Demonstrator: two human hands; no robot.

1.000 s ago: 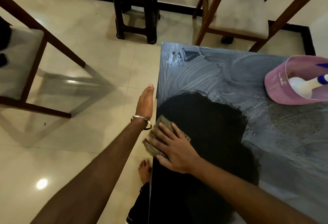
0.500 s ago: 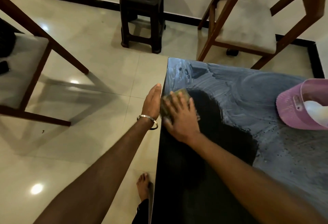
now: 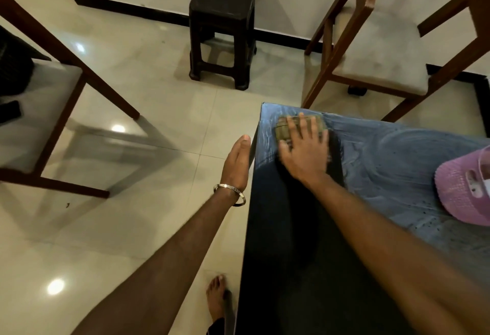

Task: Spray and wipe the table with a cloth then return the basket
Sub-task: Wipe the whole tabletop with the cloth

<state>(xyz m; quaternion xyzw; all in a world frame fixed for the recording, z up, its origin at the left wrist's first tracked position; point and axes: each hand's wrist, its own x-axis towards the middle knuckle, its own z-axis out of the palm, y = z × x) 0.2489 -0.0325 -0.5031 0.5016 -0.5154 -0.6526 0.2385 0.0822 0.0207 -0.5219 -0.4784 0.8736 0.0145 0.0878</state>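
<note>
My right hand (image 3: 305, 149) presses flat on a grey-green cloth (image 3: 285, 128) near the far left corner of the dark table (image 3: 291, 242). Behind the hand the table's near left part is dark and streak-free; the right part (image 3: 392, 165) shows pale wet smears. My left hand (image 3: 236, 162), with a metal bangle on the wrist, is held flat and upright against the table's left edge, holding nothing. A pink basket (image 3: 458, 191) stands on the table at the right frame edge, partly cut off, with something white inside.
A dark plastic stool (image 3: 222, 29) stands on the tiled floor by the wall. A wooden chair (image 3: 384, 51) is behind the table's far edge, another wooden chair (image 3: 47, 112) at the left. My bare foot (image 3: 216, 300) is beside the table's left edge.
My right hand slid the cloth away from me along the left edge to the far corner, widening the dark wiped strip. My left hand moved forward along the edge with it.
</note>
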